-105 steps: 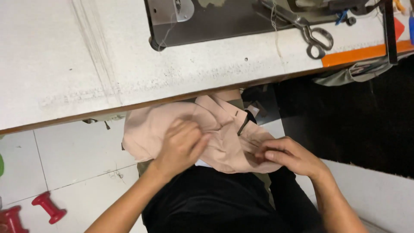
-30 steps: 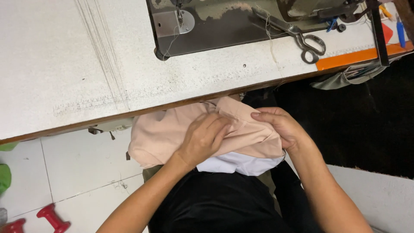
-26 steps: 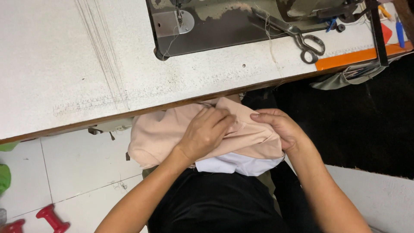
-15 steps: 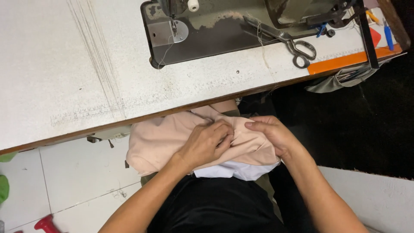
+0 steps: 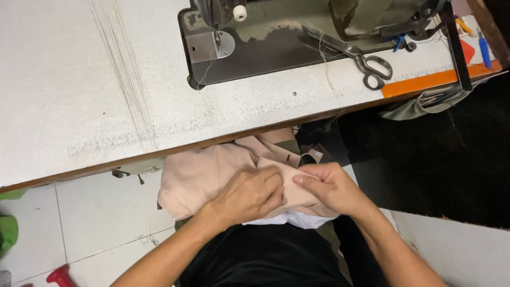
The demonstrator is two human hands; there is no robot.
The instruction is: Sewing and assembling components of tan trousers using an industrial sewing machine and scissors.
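Fabric (image 5: 204, 178) — pale pink, soft, crumpled in folds — is lying bunched on the lap, below the table (image 5: 79, 95) edge. Left hand (image 5: 249, 194) and right hand (image 5: 326, 187) are both pinching one folded edge between them.

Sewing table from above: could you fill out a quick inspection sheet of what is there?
Surface: white speckled table, faint lines and a ruler strip along its edge.
Job's things: pink fabric bunched on the lap, white cloth beneath.
Clutter: scissors beside the sewing machine; small tools far right.
Grips: left hand and right hand both pinch a fabric fold.
Cables: loose thread only.
Surroundings: white tiled floor, a red object, dark area right.
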